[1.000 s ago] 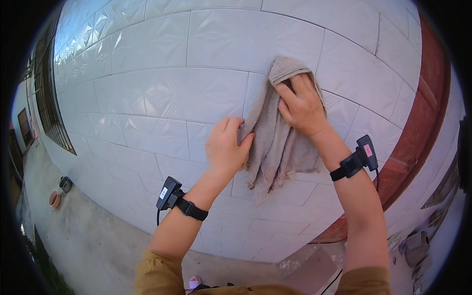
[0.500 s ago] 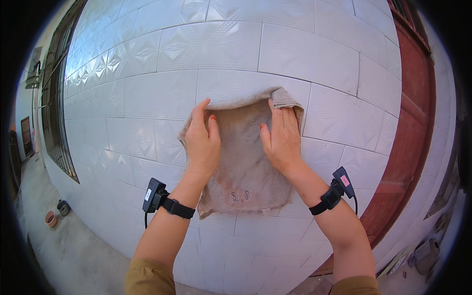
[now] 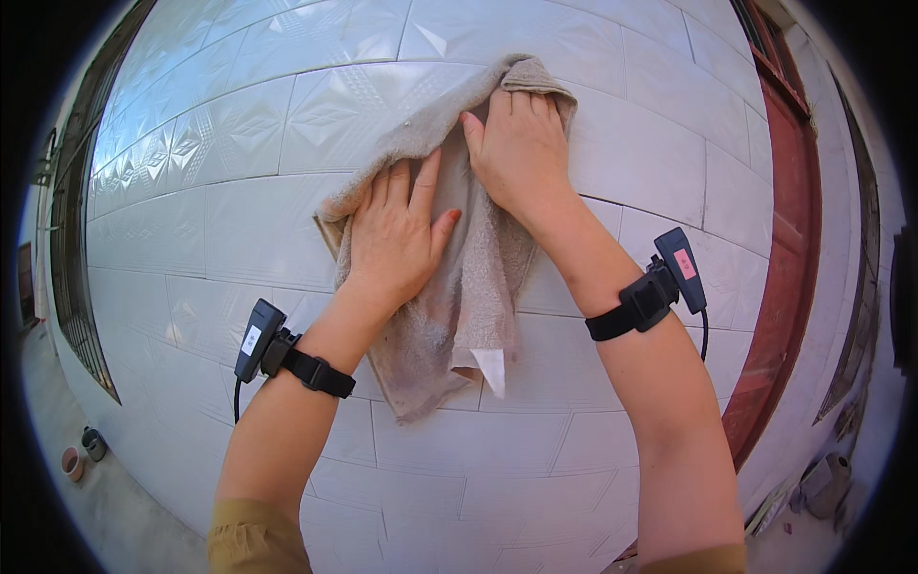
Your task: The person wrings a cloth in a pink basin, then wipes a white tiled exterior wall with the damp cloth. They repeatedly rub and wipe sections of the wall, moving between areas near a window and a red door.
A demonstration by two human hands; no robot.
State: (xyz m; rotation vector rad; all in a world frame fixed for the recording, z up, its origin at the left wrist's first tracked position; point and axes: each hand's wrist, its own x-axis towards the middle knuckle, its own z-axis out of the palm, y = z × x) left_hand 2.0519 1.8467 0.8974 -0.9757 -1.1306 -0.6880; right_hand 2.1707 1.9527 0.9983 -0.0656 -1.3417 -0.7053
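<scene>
A worn beige-grey towel [image 3: 421, 349] lies against a white tiled wall [image 3: 268, 230], its upper edge folded forward and its lower part hanging in creases. My left hand [image 3: 394, 234] rests flat on the towel's left half, fingers stretched upward with their tips tucked under the fold. Higher up, my right hand [image 3: 519, 153] presses the towel near its top right corner, fingers extended and tips hidden under the folded edge. A white tag [image 3: 491, 371] hangs from the towel's lower side. Each forearm wears a black strap with a small device.
To the right stands a red door frame [image 3: 789, 230]. A barred window [image 3: 81, 258] is at the left edge of the wall. On the floor at lower left sit a terracotta pot [image 3: 72, 464] and a dark grey container [image 3: 94, 443]. A grey object [image 3: 825, 486] lies at lower right.
Both hands have moved up the wall with the towel, the right one higher than the left. The towel, flatter before, is now bunched and creased, and its white tag shows.
</scene>
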